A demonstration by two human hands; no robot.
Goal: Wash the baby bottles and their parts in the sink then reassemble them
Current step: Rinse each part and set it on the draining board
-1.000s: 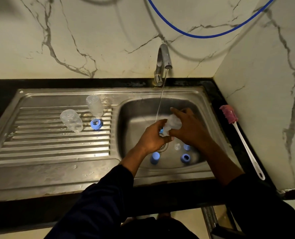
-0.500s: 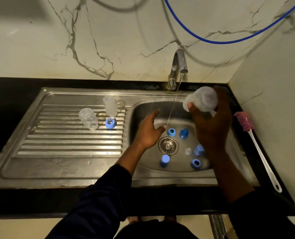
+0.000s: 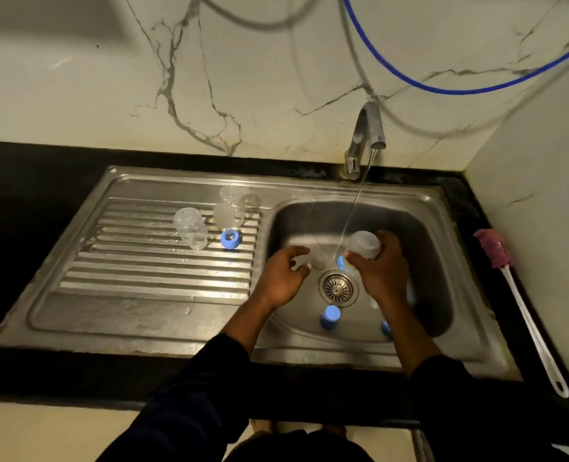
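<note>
Bottle [image 3: 364, 244] is in the right hand [image 3: 381, 271], fingers wrapped round its body, just beyond and right of the drain [image 3: 338, 287]. The stream [image 3: 354, 208] from the tap [image 3: 366, 135] falls past the bottle's left side. The left hand [image 3: 284, 276], left of the drain, has loosely curled fingers and holds nothing I can make out.

I judge this to be the rinsing step. A blue cap [image 3: 329, 316] lies just nearer than the drain, and a blue ring [image 3: 341, 261] lies just beyond it, so parts remain unwashed. Two bottles [image 3: 189, 228] stand well left of the drain. The brush [image 3: 522, 308] lies well right of it.

Which way the held bottle's mouth faces I cannot tell. The next move calls for bringing that mouth under the stream, with a firm hold on wet plastic.
</note>
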